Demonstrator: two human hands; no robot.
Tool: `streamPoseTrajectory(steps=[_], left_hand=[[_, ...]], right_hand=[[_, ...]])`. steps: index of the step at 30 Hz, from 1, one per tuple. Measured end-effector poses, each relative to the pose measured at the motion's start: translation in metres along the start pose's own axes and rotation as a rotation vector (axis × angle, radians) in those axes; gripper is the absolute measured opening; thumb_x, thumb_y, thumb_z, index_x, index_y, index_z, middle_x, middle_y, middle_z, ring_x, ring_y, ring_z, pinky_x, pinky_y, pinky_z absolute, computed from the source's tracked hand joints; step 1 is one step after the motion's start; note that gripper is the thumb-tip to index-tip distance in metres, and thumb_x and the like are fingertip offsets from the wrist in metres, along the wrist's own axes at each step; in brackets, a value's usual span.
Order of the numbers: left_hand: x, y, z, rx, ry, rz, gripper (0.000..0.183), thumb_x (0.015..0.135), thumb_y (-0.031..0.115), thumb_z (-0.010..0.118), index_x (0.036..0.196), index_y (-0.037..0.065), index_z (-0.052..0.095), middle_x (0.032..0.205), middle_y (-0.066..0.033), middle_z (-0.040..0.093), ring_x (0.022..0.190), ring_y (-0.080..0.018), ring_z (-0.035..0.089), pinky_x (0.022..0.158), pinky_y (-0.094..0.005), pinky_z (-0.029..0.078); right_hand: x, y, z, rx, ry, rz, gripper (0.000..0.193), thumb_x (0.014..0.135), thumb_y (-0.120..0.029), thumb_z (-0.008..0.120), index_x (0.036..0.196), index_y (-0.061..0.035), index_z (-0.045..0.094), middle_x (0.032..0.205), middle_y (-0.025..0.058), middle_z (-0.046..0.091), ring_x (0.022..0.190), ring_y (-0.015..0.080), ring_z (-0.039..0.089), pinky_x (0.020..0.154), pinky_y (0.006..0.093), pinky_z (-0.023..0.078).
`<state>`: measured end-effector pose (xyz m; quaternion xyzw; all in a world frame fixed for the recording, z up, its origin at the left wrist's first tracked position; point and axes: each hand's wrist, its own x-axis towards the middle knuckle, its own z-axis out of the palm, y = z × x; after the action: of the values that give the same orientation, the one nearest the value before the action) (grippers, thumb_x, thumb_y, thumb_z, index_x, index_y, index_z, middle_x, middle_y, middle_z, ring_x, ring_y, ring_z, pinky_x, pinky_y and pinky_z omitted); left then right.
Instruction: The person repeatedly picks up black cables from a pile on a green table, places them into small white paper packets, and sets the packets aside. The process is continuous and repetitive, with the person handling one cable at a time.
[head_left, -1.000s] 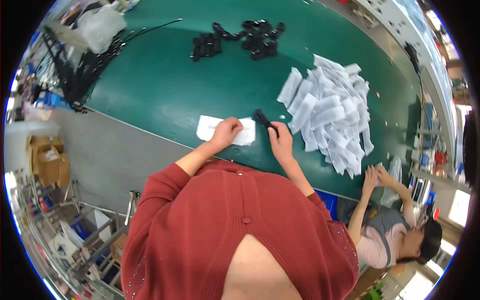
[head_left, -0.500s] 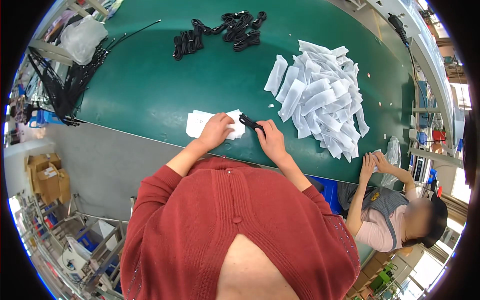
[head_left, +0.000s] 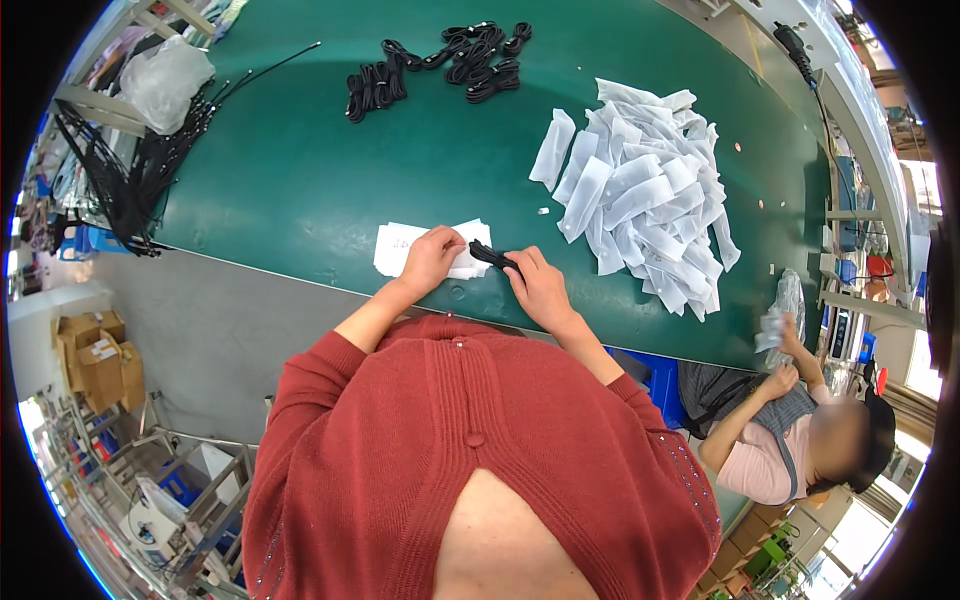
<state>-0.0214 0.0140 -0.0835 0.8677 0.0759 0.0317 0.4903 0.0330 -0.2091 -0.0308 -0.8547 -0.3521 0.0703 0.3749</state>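
To the far left of my hands lay loose black cables (head_left: 150, 175). My left hand (head_left: 430, 260) rested on a stack of white sleeves (head_left: 393, 250); whether its bent fingers pinched one, I could not tell. Between my hands was a coiled black cable (head_left: 490, 255), its far end over the stack's right side, gripped by my right hand (head_left: 541, 290). I judged the step as matching cable to sleeve; the next move seemed to call for one sleeve separated and the cable kept straight. Further right lay a heap of white packets (head_left: 640, 190).
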Motion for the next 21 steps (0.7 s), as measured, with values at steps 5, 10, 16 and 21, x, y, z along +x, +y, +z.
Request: streamPoseTrajectory(steps=[5, 10, 16, 21], left_hand=[[0.000, 0.005, -0.005, -0.059, -0.006, -0.036, 0.007, 0.084, 0.005, 0.065, 0.089, 0.001, 0.062, 0.085, -0.0112, 0.062, 0.077, -0.0256, 0.061, 0.071, -0.0329, 0.050], [-0.003, 0.018, -0.011, -0.014, -0.018, 0.198, 0.007, 0.080, 0.002, 0.064, 0.085, 0.003, 0.059, 0.086, -0.0119, 0.059, 0.084, -0.0301, 0.057, 0.074, -0.0376, 0.047], [0.001, 0.008, -0.006, 0.000, 0.028, 0.444, 0.004, 0.081, 0.000, 0.058, 0.084, 0.002, 0.057, 0.089, -0.0146, 0.058, 0.087, -0.0342, 0.054, 0.078, -0.0411, 0.046], [0.000, 0.011, -0.009, -0.084, 0.059, 0.238, 0.005, 0.082, 0.001, 0.059, 0.086, 0.003, 0.058, 0.097, -0.0126, 0.058, 0.097, -0.0321, 0.055, 0.086, -0.0387, 0.045]], right_hand=[[0.000, 0.008, 0.006, 0.052, -0.056, 0.017, 0.019, 0.090, -0.016, 0.060, 0.105, -0.0047, 0.058, 0.090, 0.0115, 0.058, 0.072, 0.0308, 0.061, 0.062, 0.0418, 0.048], [0.002, 0.022, 0.024, 0.761, -0.253, 0.650, 0.020, 0.094, -0.018, 0.056, 0.105, -0.0019, 0.060, 0.078, 0.0051, 0.061, 0.058, 0.0132, 0.052, 0.052, 0.0265, 0.040], [0.001, 0.019, 0.028, 1.095, -0.298, 0.786, 0.022, 0.096, -0.022, 0.055, 0.099, -0.0013, 0.063, 0.075, 0.0045, 0.061, 0.055, 0.0084, 0.045, 0.050, 0.0214, 0.033], [0.012, -0.013, 0.027, 0.239, 0.006, -0.068, 0.015, 0.085, 0.000, 0.064, 0.099, -0.0010, 0.066, 0.094, 0.0091, 0.058, 0.086, 0.0198, 0.058, 0.078, 0.0288, 0.048]])
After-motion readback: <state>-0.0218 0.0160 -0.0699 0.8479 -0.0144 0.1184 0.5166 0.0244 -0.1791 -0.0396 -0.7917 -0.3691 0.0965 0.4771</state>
